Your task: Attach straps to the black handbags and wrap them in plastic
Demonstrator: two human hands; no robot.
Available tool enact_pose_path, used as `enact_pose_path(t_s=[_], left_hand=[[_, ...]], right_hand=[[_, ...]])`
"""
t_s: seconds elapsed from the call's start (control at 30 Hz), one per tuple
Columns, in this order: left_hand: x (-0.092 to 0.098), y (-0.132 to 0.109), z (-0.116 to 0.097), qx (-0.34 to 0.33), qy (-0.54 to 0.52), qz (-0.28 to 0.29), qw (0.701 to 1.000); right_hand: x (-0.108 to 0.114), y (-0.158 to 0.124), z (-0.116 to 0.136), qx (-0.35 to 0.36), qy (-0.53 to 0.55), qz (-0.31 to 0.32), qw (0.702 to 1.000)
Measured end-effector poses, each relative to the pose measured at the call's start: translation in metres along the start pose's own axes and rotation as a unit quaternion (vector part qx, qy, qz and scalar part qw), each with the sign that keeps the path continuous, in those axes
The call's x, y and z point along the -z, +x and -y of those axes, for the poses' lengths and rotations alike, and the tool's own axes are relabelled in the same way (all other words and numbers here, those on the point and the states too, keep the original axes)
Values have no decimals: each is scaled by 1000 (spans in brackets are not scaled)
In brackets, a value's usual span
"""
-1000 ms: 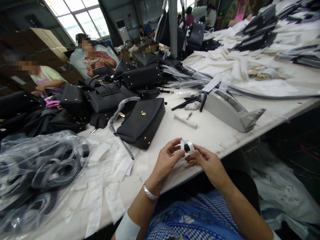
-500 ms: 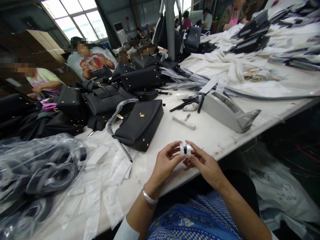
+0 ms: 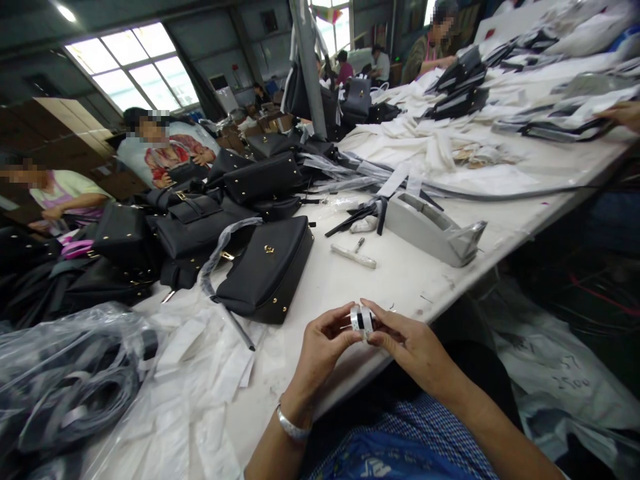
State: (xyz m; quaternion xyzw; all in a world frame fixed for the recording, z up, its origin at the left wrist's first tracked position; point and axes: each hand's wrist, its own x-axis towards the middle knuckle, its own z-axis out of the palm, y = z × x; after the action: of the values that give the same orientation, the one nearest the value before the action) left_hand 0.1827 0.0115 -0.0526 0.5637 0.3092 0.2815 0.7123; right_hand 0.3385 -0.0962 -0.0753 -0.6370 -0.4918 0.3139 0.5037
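In the head view, the left hand [image 3: 325, 343] and the right hand [image 3: 413, 343] are holding a small white-and-black ring [image 3: 362, 323] between them, above the near edge of the desk [image 3: 400, 290]. Each grip is bending narrowly, thumb below and fingers above, pinching one side of the ring. A grey tape dispenser [image 3: 425, 227] is standing farther right along that near edge, apart from the right hand. A pale T-shaped tool [image 3: 353, 256] is lying beyond the hands, in front of some black strips [image 3: 350, 217]. Left of the tool, a black handbag [image 3: 265, 267] is lying on the desk, partly blocking the way from the hands to the heap of black bags [image 3: 200, 223] behind it. White strips [image 3: 200, 360] are covering the desk's near left part, and a clear plastic bag [image 3: 100, 320] of coiled bands is filling its left end. Toward the far right, white cloth [image 3: 400, 140] is spreading over the desk, and another person's hand [image 3: 625, 115] is reaching in over the right edge.
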Motion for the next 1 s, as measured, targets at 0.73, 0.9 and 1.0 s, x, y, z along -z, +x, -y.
enact_pose_path(t_s=[0.73,0.9,1.0], left_hand=[[-9,4,5,-59,43,25,997],[-4,1,12,-118,94,-42,988],[0,-1,14,-181,187,-74,963]], right_hand=[[-18,11,-2,-65,108,-77,989],[-26,8,2,-83,294,-4,952],[-28,5,-2,-86,251,-37,964]])
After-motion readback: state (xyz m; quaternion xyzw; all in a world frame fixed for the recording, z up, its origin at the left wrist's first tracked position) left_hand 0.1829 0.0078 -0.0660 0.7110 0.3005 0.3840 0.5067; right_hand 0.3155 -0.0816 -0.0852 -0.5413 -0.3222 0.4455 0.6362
